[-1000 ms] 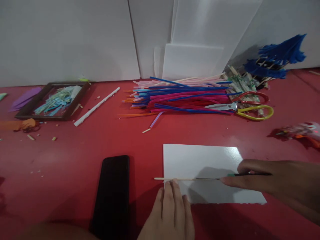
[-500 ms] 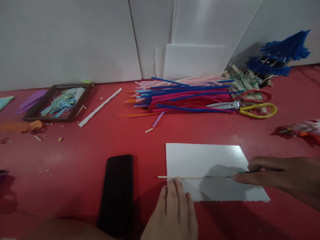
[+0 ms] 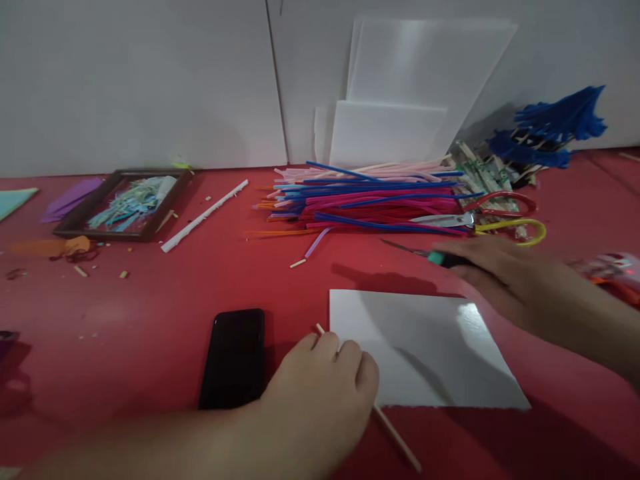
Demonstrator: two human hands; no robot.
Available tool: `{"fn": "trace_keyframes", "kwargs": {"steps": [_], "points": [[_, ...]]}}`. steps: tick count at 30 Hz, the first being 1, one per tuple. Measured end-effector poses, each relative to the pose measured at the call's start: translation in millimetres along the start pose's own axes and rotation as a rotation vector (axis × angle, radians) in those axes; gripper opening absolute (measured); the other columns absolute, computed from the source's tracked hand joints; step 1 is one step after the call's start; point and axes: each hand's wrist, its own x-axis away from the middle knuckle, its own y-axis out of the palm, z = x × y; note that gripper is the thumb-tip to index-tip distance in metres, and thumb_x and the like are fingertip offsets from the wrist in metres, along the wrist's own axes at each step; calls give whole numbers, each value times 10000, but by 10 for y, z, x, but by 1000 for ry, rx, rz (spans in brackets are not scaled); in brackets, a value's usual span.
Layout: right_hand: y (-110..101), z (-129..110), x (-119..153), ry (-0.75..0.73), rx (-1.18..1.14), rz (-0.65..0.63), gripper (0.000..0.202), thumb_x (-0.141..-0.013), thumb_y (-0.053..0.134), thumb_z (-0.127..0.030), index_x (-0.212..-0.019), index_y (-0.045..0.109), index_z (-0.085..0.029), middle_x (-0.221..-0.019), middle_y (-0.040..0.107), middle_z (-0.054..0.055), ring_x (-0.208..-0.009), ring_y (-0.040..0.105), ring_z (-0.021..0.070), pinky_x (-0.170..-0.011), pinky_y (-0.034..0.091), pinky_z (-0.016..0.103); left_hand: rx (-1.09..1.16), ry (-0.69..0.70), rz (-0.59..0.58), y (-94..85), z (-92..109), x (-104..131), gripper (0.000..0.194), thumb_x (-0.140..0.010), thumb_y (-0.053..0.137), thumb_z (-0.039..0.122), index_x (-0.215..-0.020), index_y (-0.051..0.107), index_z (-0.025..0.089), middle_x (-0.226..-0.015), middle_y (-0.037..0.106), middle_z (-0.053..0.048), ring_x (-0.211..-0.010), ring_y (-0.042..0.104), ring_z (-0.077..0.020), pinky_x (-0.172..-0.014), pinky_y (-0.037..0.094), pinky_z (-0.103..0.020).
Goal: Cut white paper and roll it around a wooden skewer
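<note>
My left hand (image 3: 325,393) is closed over a thin wooden stick (image 3: 397,440) at the left edge of a white board (image 3: 425,347). The stick slants, its short upper end showing beyond my knuckles and its longer part pointing down to the right. Above the board's right part, my right hand (image 3: 500,273) grips a knife (image 3: 445,259) with a dark and green handle. Its thin blade points left, just below the scissors (image 3: 445,219). A black phone (image 3: 234,357) lies left of my left hand, close to the forearm.
Colored pipe cleaners (image 3: 375,197) lie along the wall, beside blue fringed pieces (image 3: 560,127) at the right. White sheets (image 3: 390,133) lean on the wall. Farther left are a white rolled stick (image 3: 205,215), a brown frame (image 3: 113,235) with paper shreds, and purple sheets (image 3: 73,200).
My left hand has gone from flat fingers on the stick to a closed grip, and the stick has turned from level to slanted. My right hand has lifted the knife up and away from the board.
</note>
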Motion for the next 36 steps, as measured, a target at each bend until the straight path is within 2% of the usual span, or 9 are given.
{"fn": "trace_keyframes", "kwargs": {"steps": [3, 9, 14, 18, 21, 24, 26, 31, 36], "points": [[232, -57, -271, 13, -32, 30, 334, -1031, 350, -292, -1264, 571, -202, -1075, 694, 122, -975, 664, 243, -835, 539, 382, 14, 50, -60, -21, -71, -72, 118, -840, 727, 200, -818, 614, 171, -785, 663, -20, -697, 633, -193, -530, 495, -296], [582, 6, -164, 74, 2, 86, 334, -1008, 388, -305, -1242, 615, -236, -1064, 666, 119, -920, 649, 286, -781, 539, 454, 33, 166, 45, 78, -154, -27, 160, -816, 752, 195, -782, 595, 194, -753, 631, 7, -665, 607, -175, -466, 406, -306], [677, 89, -147, 20, -41, 112, 288, -995, 435, -325, -1148, 672, -264, -1015, 687, 99, -933, 645, 287, -822, 534, 484, -4, 242, 76, 35, -203, -78, 158, -837, 726, 199, -736, 606, 189, -680, 625, 3, -638, 599, -158, -526, 421, -300], [675, 112, -166, -5, -56, 118, 294, -995, 432, -328, -1126, 684, -249, -1002, 696, 100, -922, 649, 281, -805, 544, 470, -21, 238, 22, -78, -267, -131, 120, -871, 663, 165, -764, 610, 175, -696, 636, -15, -655, 615, -164, -545, 429, -289], [677, 112, -158, -7, -58, 124, 294, -993, 435, -329, -1117, 686, -240, -1004, 695, 103, -921, 650, 277, -801, 544, 461, -59, 117, -44, -264, -436, -128, 100, -869, 605, 80, -840, 596, 176, -783, 641, -20, -693, 627, -186, -515, 395, -297], [685, 104, -151, 0, -61, 134, 282, -983, 453, -335, -1115, 686, -245, -987, 695, 97, -907, 649, 276, -790, 542, 462, -83, -194, -178, -442, -731, -115, 182, -851, 528, 11, -905, 588, 174, -900, 641, -40, -756, 638, -202, -541, 378, -299], [689, 97, -154, 1, -66, 145, 278, -977, 461, -338, -1110, 686, -243, -971, 693, 95, -895, 649, 275, -777, 542, 458, -71, -361, -144, -476, -972, -117, 197, -867, 471, 18, -947, 586, 156, -978, 639, -74, -845, 638, -225, -610, 402, -312], [688, 70, -166, -20, -86, 150, 255, -972, 480, -333, -1089, 686, -240, -958, 691, 91, -899, 651, 260, -777, 542, 432, -33, -464, -90, -259, -1484, -126, 202, -897, 417, 87, -970, 588, 166, -1026, 651, -82, -938, 623, -220, -724, 429, -310], [690, -38, -150, -25, -99, 133, 259, -971, 469, -322, -1087, 688, -246, -982, 693, 93, -906, 641, 256, -785, 537, 428, -24, -524, -89, -90, -1579, -134, 215, -888, 418, 101, -977, 603, 162, -1026, 653, -100, -950, 624, -232, -746, 443, -321]]}}
